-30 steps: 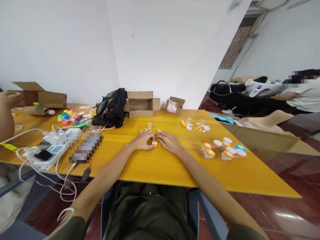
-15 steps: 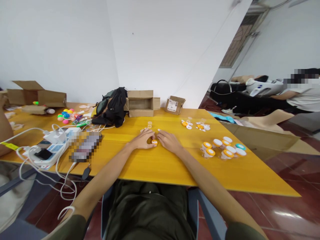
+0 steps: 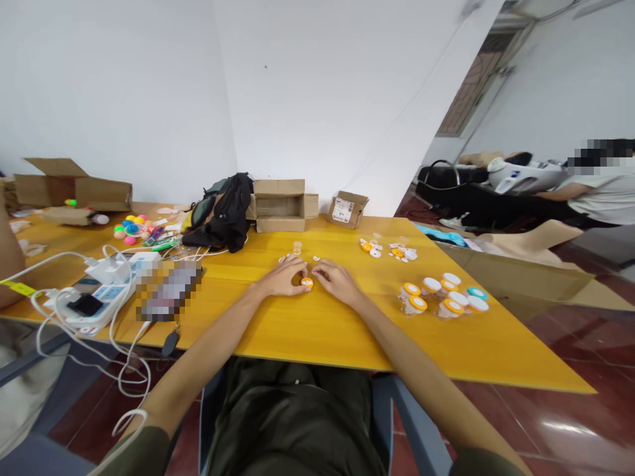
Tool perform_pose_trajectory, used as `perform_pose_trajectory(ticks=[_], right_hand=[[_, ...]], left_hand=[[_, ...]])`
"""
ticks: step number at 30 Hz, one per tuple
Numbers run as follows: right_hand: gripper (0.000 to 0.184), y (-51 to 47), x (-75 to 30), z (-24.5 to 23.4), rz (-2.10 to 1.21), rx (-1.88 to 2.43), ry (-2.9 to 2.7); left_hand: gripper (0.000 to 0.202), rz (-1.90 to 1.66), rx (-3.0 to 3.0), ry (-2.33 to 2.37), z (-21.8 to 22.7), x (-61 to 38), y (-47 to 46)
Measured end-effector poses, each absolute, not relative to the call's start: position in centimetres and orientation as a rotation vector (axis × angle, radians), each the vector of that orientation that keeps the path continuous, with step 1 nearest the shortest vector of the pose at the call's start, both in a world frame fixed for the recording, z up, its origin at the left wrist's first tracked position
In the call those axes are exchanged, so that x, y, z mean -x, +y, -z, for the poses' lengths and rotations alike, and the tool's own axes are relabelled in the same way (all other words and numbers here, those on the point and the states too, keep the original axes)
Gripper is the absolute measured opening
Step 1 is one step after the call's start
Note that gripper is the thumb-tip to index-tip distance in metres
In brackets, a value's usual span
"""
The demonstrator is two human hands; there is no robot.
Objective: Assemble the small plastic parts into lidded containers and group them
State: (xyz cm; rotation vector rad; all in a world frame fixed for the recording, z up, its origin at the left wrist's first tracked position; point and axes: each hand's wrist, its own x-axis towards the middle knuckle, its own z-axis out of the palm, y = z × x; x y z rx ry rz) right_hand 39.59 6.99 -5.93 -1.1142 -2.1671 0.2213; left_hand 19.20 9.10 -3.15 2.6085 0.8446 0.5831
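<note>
An orange-rimmed lid (image 3: 307, 283) with a pale middle lies on the table in front of me. My left hand (image 3: 284, 277) curls around its left side, thumb and forefinger at its rim. On the other side my right hand (image 3: 337, 280) has its fingertips drawn together in a pinch close to the lid; anything between them is too small to make out. A small white piece (image 3: 316, 258) rests just beyond the fingertips. Behind my left hand stands a clear cup (image 3: 297, 248).
To the right stand several clear jars with orange, white and teal lids (image 3: 477, 291). Loose lids and white parts (image 3: 376, 252) lie further back. A power strip (image 3: 106, 291), phone (image 3: 171, 291) and cables occupy the left. Cardboard boxes (image 3: 280, 225) and a black bag (image 3: 225, 211) line the wall.
My right hand's fingers have shifted slightly and are drawn closer together beside the lid. My left hand stays around the lid, nearly unmoved.
</note>
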Motion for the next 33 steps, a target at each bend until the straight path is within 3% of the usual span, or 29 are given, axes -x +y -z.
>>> perform_pose_trajectory(ticks=[8,26,33], right_hand=[[0.018,6.1,-39.1,5.2,-0.322,1.027,-2.176],[0.025,4.9,-39.3,4.8,-0.026,0.907,-2.347],[0.024,5.0,-39.3,4.7,-0.083,1.009,-2.297]], left_hand=[[0.018,-0.562,-2.620,0.860,3.1,-19.2,9.1],[0.021,-0.562,-2.629,0.843,3.4,-19.2,9.3],[0.018,-0.552,-2.625,0.866,3.3,-19.2,9.2]])
